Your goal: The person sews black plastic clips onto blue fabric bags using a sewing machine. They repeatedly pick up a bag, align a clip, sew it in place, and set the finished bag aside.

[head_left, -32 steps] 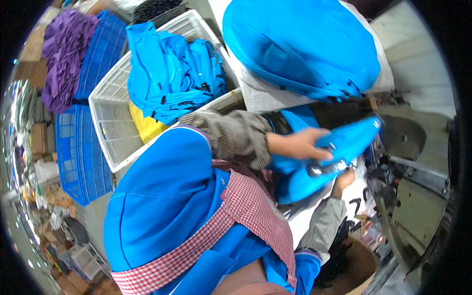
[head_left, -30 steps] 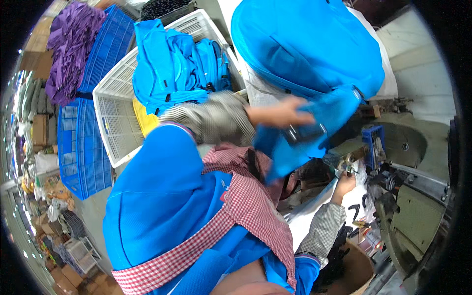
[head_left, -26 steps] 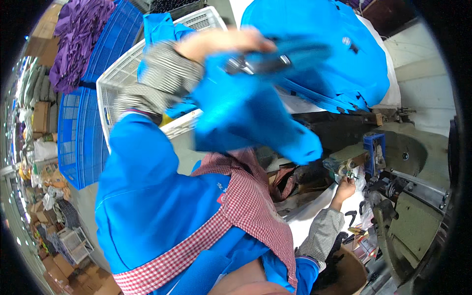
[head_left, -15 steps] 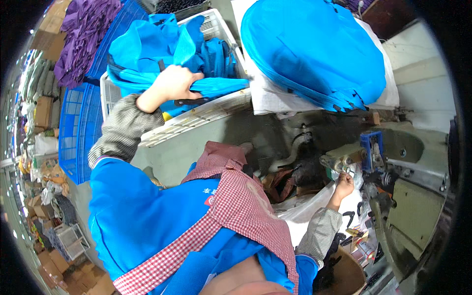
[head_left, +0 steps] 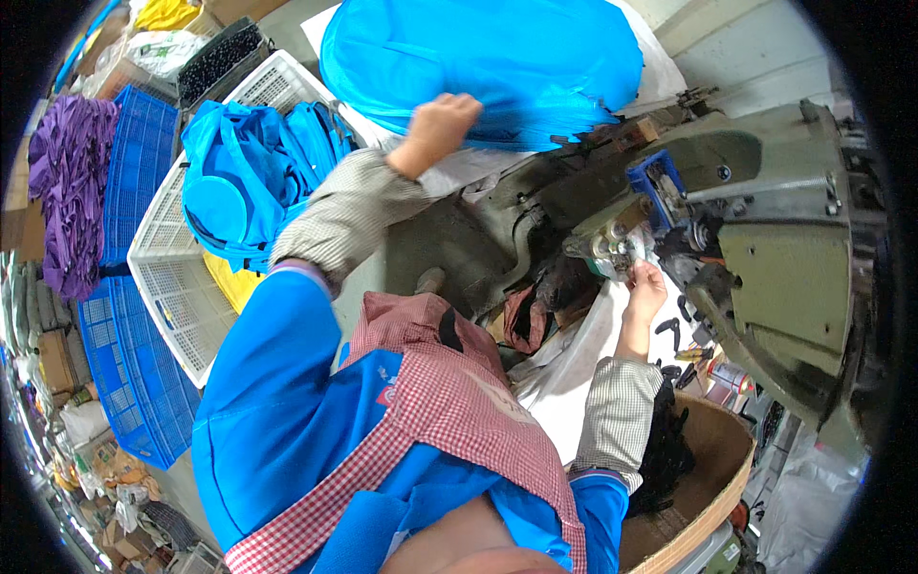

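My left hand (head_left: pixel 442 134) is raised over the near edge of a thick stack of bright blue fabric pieces (head_left: pixel 478 62). Its fingers are curled closed, and what they hold, if anything, is hidden. My right hand (head_left: pixel 647 292) is by the metal head of a machine (head_left: pixel 612 244), fingers pinched at a small pale piece too unclear to name. Left of my left forearm, blue fabric bags (head_left: pixel 253 172) lie heaped in a white plastic basket (head_left: pixel 177 287). Under the blue stack is a white cloth (head_left: pixel 660 57).
Blue crates (head_left: pixel 134 373) stand at the left, with purple fabric (head_left: pixel 72 191) piled on one. A small blue tray (head_left: pixel 660 187) sits on the machine. A cardboard box (head_left: pixel 708 469) with black pieces is at the lower right. Yellow material (head_left: pixel 229 280) shows in the white basket.
My left hand has let go of the blue fabric at the basket and moved right to the blue stack. My right hand stays at the machine head. The whole view has shifted.
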Tool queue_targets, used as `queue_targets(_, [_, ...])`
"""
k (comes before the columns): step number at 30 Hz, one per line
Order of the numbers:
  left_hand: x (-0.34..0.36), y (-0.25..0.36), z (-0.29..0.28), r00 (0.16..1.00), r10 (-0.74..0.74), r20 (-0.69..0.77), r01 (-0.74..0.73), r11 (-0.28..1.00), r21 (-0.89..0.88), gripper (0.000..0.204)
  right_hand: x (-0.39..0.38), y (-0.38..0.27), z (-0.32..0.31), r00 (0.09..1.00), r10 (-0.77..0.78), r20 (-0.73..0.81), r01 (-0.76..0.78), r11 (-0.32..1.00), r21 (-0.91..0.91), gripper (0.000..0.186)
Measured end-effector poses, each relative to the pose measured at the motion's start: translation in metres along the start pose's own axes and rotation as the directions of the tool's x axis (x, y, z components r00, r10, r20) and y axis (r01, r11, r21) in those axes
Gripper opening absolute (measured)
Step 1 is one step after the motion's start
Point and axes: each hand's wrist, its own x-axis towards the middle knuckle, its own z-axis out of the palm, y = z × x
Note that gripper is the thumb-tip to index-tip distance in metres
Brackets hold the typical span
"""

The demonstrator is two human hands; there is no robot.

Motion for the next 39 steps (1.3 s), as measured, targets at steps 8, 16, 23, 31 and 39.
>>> queue_targets(8, [-0.074, -0.069, -0.377, 0.59, -0.699, -0.403, 0.348, 0.671, -0.654, 0.032, -0.03, -0.088, 0.057, 0.95, 0.154, 0.271, -0.225, 0.941, 0.252, 0.017])
queue_targets(16, [-0.122, -0.043, -0.42, 0.87, -0.294, 0.397, 0.493, 0.554, -0.67, 0.047, -0.036, -0.091, 0.047, 0.97, 0.126, 0.209, -0.158, 0.977, 0.146, 0.013])
queue_targets(23, [-0.054, 0.08, -0.18, 0.614, 0.399, 0.681, 0.514, 0.452, -0.729, 0.034, -0.173, -0.015, 0.052, 0.857, -0.153, 0.492, -0.173, 0.813, 0.556, 0.04])
queue_targets(31, [-0.057, 0.188, -0.079, 0.663, 0.292, 0.689, 0.613, 0.317, -0.724, 0.027, -0.138, -0.02, 0.066, 0.996, 0.0, -0.088, 0.039, 0.901, 0.432, 0.037])
queue_targets(39, [-0.034, 0.218, -0.062, 0.711, 0.332, 0.62, 0.625, 0.105, -0.773, 0.019, -0.114, -0.051, 0.051, 0.999, -0.022, -0.026, 0.031, 0.918, 0.395, 0.037])
